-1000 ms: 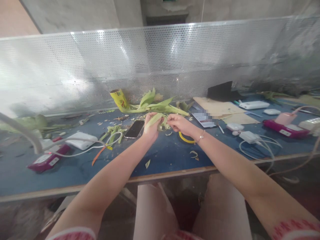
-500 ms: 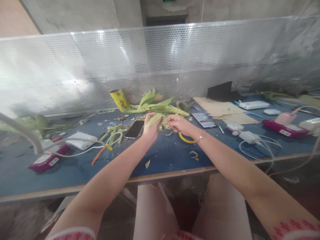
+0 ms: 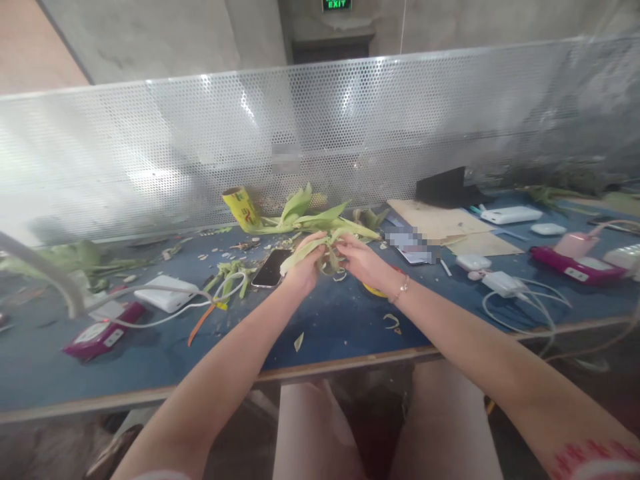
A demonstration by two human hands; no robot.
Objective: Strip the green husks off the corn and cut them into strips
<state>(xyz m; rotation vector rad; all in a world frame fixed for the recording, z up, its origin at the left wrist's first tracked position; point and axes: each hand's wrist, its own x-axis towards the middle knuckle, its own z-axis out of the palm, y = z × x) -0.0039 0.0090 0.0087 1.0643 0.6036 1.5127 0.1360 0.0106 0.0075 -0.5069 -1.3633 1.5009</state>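
Note:
Near the middle of the blue table, my left hand (image 3: 306,263) is closed round a pale green leafy piece (image 3: 330,253), with one leaf lying along the back of the hand. My right hand (image 3: 361,259) is at the right side of the same piece, its fingers pinched on the leaves. Just behind both hands lie larger green leaves (image 3: 320,217). A dark phone (image 3: 270,269) is beside my left hand, and a yellow ring (image 3: 374,291) is partly hidden under my right wrist.
A yellow cup-like roll (image 3: 243,208) leans near the perforated screen (image 3: 200,147). White devices, cables and purple power strips (image 3: 103,333) flank both sides. Brown paper (image 3: 440,220) and a blurred-out phone or card (image 3: 413,248) lie at right. Plant scraps are scattered about.
My right hand has moved onto the leafy piece, where it was slightly apart before. More loose leaf shows between the hands. The view has tilted up a little.

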